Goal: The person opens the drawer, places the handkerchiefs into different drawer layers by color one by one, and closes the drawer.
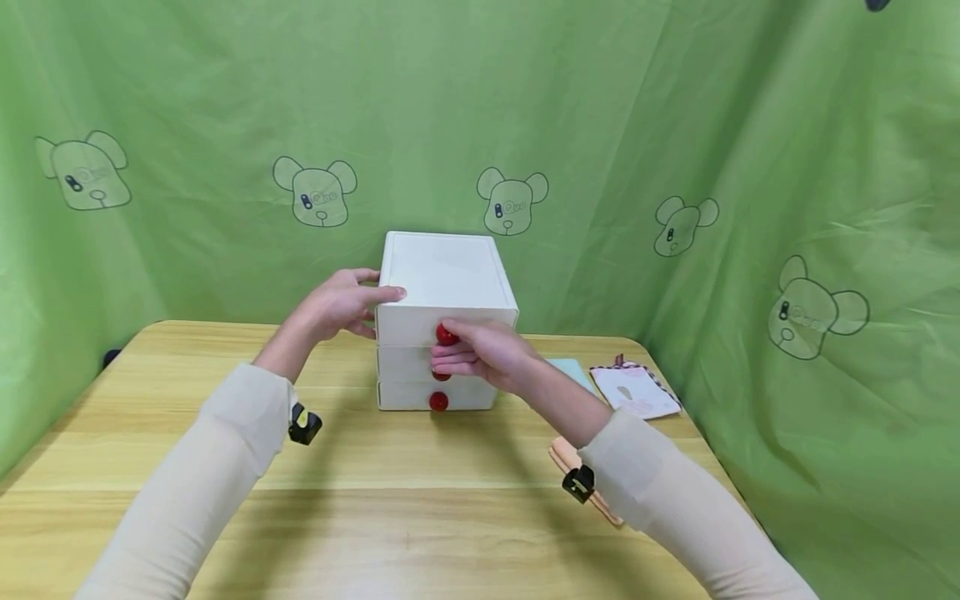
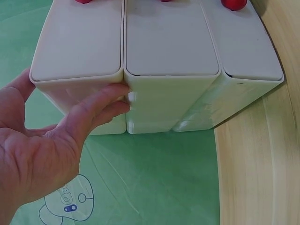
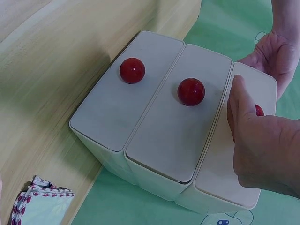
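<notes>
A white three-drawer cabinet (image 1: 446,268) stands on the table, each drawer front bearing a round red knob. My left hand (image 1: 347,302) touches its upper left side, with the thumb over the top edge; in the left wrist view its fairly straight fingers (image 2: 110,96) lie against the side wall. My right hand (image 1: 491,354) is at the top drawer and pinches its red knob (image 1: 446,334), thumb on the knob and the other fingers extended below. In the right wrist view that hand partly hides the top knob, while the middle knob (image 3: 191,92) and bottom knob (image 3: 132,71) show fully. All drawers look closed.
Right of the cabinet lie a white cloth with a checked edge (image 1: 637,392), a pale green cloth (image 1: 572,372) partly hidden by the right arm, and a folded orange cloth (image 1: 567,455) under the right forearm. A green curtain (image 1: 420,108) surrounds the wooden table (image 1: 360,517).
</notes>
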`<state>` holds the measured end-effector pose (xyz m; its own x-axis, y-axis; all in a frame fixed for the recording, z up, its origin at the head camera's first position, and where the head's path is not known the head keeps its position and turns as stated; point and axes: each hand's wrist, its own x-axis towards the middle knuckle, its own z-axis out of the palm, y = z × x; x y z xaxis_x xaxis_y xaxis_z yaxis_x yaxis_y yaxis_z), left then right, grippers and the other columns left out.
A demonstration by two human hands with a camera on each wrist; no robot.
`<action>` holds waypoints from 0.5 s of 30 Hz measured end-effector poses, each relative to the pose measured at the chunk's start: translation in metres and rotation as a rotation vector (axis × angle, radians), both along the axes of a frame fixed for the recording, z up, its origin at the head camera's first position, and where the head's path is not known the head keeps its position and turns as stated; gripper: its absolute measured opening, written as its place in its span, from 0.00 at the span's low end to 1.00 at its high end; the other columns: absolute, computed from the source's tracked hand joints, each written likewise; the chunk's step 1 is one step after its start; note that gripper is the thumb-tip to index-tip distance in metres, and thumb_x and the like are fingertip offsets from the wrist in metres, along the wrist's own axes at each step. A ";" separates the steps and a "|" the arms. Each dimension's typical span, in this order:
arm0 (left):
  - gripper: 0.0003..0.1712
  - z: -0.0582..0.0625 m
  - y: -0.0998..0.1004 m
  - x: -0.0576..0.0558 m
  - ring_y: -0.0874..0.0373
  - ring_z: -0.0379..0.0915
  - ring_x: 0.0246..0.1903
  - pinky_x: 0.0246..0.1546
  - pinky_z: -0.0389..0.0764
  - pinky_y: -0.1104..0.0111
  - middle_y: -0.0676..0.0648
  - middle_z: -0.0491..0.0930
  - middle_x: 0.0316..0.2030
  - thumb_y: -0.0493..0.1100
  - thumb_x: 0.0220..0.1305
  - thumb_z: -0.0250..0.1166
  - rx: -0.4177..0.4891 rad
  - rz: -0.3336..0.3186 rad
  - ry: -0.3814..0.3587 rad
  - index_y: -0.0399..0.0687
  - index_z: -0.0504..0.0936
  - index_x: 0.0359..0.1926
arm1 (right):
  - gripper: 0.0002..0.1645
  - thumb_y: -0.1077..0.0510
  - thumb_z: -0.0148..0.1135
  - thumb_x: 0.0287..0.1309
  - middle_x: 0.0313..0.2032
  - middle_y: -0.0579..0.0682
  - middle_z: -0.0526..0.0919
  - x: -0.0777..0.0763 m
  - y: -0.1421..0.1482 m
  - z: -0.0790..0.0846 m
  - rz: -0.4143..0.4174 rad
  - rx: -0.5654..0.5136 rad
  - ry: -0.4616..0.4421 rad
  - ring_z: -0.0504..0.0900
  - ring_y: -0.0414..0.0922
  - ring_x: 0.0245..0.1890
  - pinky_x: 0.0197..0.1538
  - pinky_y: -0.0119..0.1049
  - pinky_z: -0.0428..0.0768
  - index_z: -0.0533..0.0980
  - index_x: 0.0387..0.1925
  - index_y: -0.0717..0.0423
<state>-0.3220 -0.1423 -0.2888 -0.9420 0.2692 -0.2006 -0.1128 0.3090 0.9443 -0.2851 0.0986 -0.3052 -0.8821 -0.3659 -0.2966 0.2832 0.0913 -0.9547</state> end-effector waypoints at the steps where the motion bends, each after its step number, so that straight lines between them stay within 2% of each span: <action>1: 0.50 0.000 0.000 0.000 0.32 0.70 0.65 0.51 0.89 0.54 0.31 0.72 0.65 0.51 0.71 0.64 -0.001 -0.001 0.001 0.39 0.45 0.80 | 0.21 0.53 0.51 0.77 0.60 0.72 0.78 0.000 0.000 0.000 0.003 0.002 0.002 0.82 0.62 0.59 0.58 0.44 0.86 0.72 0.58 0.66; 12: 0.51 0.000 -0.001 0.000 0.32 0.73 0.63 0.50 0.89 0.55 0.31 0.69 0.67 0.51 0.71 0.64 -0.006 -0.005 0.004 0.38 0.44 0.80 | 0.22 0.55 0.53 0.76 0.59 0.76 0.77 0.011 0.003 0.002 0.016 0.007 -0.005 0.82 0.63 0.58 0.56 0.45 0.87 0.73 0.58 0.70; 15: 0.51 0.000 -0.001 0.000 0.32 0.74 0.62 0.50 0.89 0.55 0.31 0.69 0.67 0.51 0.71 0.65 -0.003 -0.005 0.007 0.38 0.44 0.80 | 0.21 0.55 0.54 0.75 0.58 0.75 0.78 0.017 0.005 0.003 0.022 0.014 0.002 0.85 0.61 0.55 0.57 0.46 0.86 0.74 0.58 0.69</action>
